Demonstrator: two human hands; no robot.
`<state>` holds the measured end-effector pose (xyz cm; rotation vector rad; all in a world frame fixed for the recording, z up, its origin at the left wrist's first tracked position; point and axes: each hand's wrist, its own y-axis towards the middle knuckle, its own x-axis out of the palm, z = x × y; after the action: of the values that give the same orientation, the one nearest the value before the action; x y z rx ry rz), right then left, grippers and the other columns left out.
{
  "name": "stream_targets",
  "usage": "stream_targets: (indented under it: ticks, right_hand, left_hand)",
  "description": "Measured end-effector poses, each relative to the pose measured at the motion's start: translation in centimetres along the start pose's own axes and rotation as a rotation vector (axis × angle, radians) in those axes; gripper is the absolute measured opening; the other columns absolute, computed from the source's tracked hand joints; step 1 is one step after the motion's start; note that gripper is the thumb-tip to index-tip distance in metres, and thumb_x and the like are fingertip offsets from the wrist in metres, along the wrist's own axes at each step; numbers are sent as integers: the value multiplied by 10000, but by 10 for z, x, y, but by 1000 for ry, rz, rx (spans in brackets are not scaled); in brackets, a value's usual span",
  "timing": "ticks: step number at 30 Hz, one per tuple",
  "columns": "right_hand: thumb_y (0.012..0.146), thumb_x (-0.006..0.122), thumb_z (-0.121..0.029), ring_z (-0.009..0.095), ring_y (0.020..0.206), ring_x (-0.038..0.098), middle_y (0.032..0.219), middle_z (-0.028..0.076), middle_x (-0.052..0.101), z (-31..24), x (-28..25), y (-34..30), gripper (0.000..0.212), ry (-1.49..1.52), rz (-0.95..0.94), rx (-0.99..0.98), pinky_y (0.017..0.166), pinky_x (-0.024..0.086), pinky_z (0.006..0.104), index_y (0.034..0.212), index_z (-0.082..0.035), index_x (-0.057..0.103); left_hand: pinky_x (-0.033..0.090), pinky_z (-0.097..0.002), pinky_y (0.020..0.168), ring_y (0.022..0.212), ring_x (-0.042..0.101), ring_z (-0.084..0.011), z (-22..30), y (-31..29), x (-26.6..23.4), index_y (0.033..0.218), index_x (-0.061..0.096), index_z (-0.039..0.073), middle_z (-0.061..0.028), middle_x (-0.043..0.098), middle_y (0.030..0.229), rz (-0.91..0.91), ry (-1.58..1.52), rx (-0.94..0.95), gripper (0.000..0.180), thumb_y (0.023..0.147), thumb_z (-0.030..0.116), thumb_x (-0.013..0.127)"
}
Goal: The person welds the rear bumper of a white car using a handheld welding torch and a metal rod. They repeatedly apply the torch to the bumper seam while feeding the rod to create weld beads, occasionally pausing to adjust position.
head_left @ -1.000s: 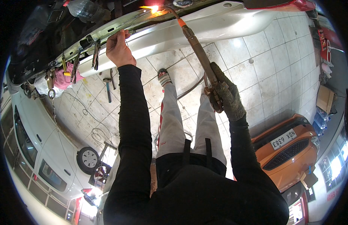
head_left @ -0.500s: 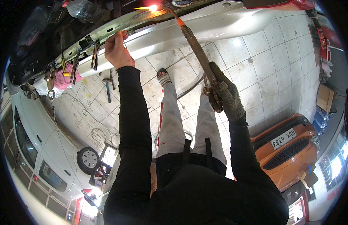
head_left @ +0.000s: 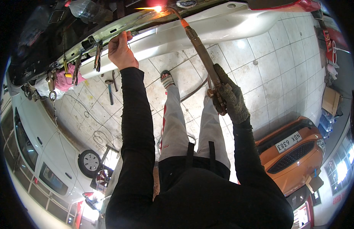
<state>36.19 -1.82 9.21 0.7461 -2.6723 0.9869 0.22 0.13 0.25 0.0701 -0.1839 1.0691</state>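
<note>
And here the knitted-gloved right hand [head_left: 234,97] wraps round the long brown metal torch [head_left: 201,49], right of centre, slanting up-left to its orange flame [head_left: 148,8] at upper centre, nearer the bare left hand [head_left: 122,51], fingertips bunched, contents impossible to tell.

Clearest txt: white rect. plate [head_left: 288,142] w/ dark chars on the orange car [head_left: 295,150], rt side of view; one row, letters first, then nos., tilted w/ the car, sharp enough to read. Also red lettering [head_left: 339,197] on the pale wall [head_left: 328,204], lower rt nr the rim; too sm. & bent by the lens to make out w/ certainty. Sm. red mark [head_left: 166,145] on the lt leg of the grey trousers [head_left: 175,129]; can't tell if it's a logo or just a stain. No other txt legible.
</note>
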Motion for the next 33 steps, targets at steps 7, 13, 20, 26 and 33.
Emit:
stream_targets:
  ticks: [7,13,20,26,33]
  right_hand:
    - [1026,575,-464,62,454,482,718,38,623,0,0,0,733,-20,-15,-12,403,395,224,1582,-47,340]
    - [1039,587,-396,65,433,465,683,29,605,5,-2,1,679,36,-21,-7,398,393,227,1573,-43,359]
    - [948,709,-450,78,643,571,852,40,639,-3,5,-6,859,141,45,-27,484,457,236,1584,-18,325]
    - [843,822,-369,77,722,592,915,13,640,-17,-6,-27,971,191,-50,-123,568,490,235,1595,-27,312]
    - [860,791,-272,87,600,578,826,33,630,-2,-17,-38,931,-34,114,-41,513,472,226,1604,-40,282]
  left_hand:
    - [563,-292,773,804,711,-184,-1,1,-1,955,672,-7,-115,739,903,-19,-4,10,89,921,21,749]
    - [564,-309,787,813,712,-181,-3,1,-2,953,666,-13,-117,734,923,-14,3,2,97,921,26,750]
    - [555,-310,854,901,708,-184,4,-9,-1,960,651,-8,-102,729,925,54,-138,-22,103,937,51,732]
    - [432,-242,730,760,565,-87,-1,-30,-18,933,703,32,-42,707,907,104,-70,-137,119,909,123,777]
    - [479,-283,745,767,606,-126,-8,-70,-27,1000,702,29,-82,728,948,-141,-47,-209,132,939,139,743]
